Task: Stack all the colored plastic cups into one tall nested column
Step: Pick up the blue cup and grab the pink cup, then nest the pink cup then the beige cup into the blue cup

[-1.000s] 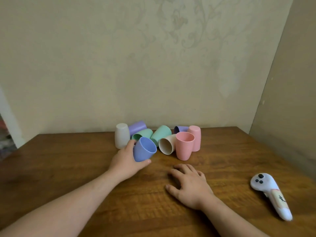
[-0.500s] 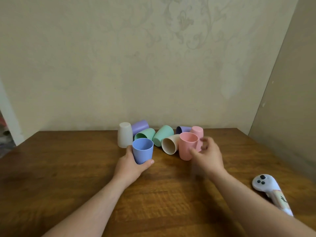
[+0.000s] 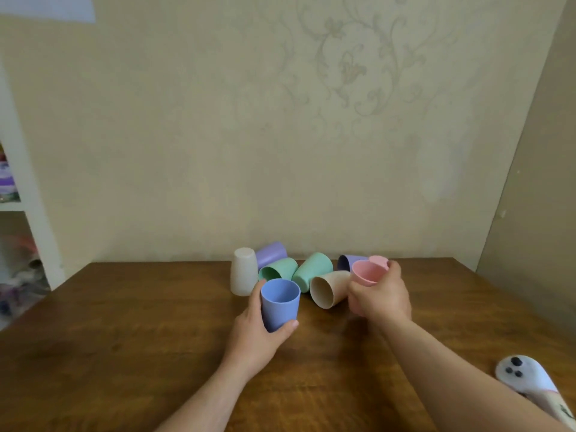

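Observation:
My left hand (image 3: 254, 335) grips a blue cup (image 3: 280, 304) standing upright, mouth up, on the wooden table (image 3: 124, 338). My right hand (image 3: 380, 296) is wrapped around a pink cup (image 3: 367, 272), tilted toward the blue one. Behind lie a beige cup (image 3: 328, 289) on its side, two green cups (image 3: 277, 269) (image 3: 313, 271) on their sides, a purple cup (image 3: 270, 254), another purple cup (image 3: 348, 261) and a second pink cup (image 3: 378, 261), partly hidden. A white cup (image 3: 243, 271) stands upside down at the left.
A white handheld controller (image 3: 536, 385) lies at the table's right front, partly under my right forearm. The wall runs just behind the cups. A white shelf (image 3: 18, 207) stands off the table's left side.
My right hand left the table, reached the pink cup and closed around it, tilting it. My left hand turned the blue cup upright and drew it slightly nearer.

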The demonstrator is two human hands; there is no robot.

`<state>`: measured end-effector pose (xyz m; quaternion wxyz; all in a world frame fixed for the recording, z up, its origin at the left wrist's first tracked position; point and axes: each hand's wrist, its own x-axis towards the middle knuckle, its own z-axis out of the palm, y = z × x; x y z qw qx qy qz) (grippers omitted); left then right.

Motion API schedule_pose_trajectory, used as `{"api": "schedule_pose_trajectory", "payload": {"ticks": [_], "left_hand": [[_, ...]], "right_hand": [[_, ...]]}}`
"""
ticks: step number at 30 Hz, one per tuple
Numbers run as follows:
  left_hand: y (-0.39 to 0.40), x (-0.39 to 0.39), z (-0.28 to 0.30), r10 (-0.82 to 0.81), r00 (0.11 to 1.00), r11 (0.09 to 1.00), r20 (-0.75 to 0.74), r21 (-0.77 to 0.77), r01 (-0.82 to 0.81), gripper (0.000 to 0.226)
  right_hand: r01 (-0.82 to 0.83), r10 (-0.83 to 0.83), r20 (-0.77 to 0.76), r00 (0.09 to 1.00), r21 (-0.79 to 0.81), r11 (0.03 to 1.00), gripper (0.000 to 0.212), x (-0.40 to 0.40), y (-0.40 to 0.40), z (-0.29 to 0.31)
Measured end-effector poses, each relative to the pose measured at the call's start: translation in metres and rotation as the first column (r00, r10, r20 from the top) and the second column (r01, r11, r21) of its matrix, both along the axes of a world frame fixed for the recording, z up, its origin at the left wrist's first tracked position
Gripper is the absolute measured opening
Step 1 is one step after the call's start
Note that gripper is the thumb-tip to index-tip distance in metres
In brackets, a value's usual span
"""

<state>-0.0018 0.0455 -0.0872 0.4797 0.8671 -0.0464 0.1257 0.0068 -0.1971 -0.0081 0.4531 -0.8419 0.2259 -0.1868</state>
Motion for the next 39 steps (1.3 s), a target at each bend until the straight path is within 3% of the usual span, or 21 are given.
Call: {"api": "schedule_pose_trajectory", "payload": {"ticks": [3,7,9,13,16,20,22,24,26,28,30,31,34,39], "left_hand": [[0.0,0.001,-0.001,-0.002,1.0,1.0,-0.004,-0.013,0.002,0.114],[0.002,0.002,-0.001,-0.029,0.999,0.998,-0.023,-0.048,0.028,0.117],[0.002,0.003,0.002,-0.055,0.997,0.997,-0.059,-0.061,0.052,0.113],[0.003,0.004,0.002,-0.054,0.994,0.992,-0.093,-0.119,0.043,0.106],[0.004,0.005,0.0,-0.051,0.995,0.99,-0.086,-0.133,0.039,0.114],[0.003,0.006,-0.003,-0.062,0.996,0.992,-0.069,-0.114,0.054,0.115],[0.003,0.006,-0.003,-0.062,0.997,0.994,-0.051,-0.099,0.056,0.116],[0.004,0.006,-0.003,-0.061,0.997,0.995,-0.036,-0.077,0.058,0.119],[0.004,0.006,-0.004,-0.057,0.998,0.996,-0.032,-0.074,0.055,0.121],[0.003,0.006,-0.004,-0.059,0.998,0.996,-0.03,-0.071,0.056,0.121],[0.003,0.006,-0.003,-0.059,0.998,0.996,-0.032,-0.067,0.057,0.12],[0.002,0.006,-0.003,-0.056,0.998,0.996,-0.034,-0.064,0.054,0.12],[0.001,0.006,-0.003,-0.052,0.998,0.997,-0.043,-0.066,0.049,0.12],[0.002,0.004,-0.002,-0.057,0.998,0.996,-0.033,-0.074,0.055,0.116]], "right_hand": [[-0.06,0.045,0.183,0.982,0.079,0.995,0.095,0.003,0.015,0.03],[-0.452,0.409,0.268,0.872,0.123,0.884,0.07,0.007,0.055,0.059],[-0.559,0.54,0.217,0.813,0.037,0.828,0.074,0.008,0.074,0.056],[-0.646,0.652,-0.008,0.758,-0.147,0.749,0.094,0.007,0.091,0.023],[-0.658,0.667,0.008,0.745,-0.157,0.736,0.094,0.004,0.091,0.002],[-0.708,0.708,-0.067,0.703,-0.159,0.688,0.139,0.012,0.077,0.003],[-0.726,0.727,-0.033,0.686,-0.099,0.681,0.126,0.015,0.061,0.011],[-0.66,0.662,0.065,0.747,-0.048,0.75,0.094,0.017,0.038,0.021],[-0.543,0.559,-0.01,0.829,-0.252,0.801,0.088,0.029,0.01,0.021],[-0.539,0.472,-0.278,0.837,-0.566,0.623,0.093,0.035,-0.009,0.007],[-0.616,0.442,-0.442,0.781,-0.663,0.425,0.099,0.035,-0.017,-0.02],[-0.624,0.451,-0.448,0.772,-0.671,0.401,0.099,0.034,-0.019,-0.031],[-0.574,0.481,-0.352,0.803,-0.674,0.465,0.089,0.036,-0.02,-0.046],[-0.541,0.511,-0.284,0.811,-0.695,0.474,0.079,0.043,-0.016,-0.046]]}}
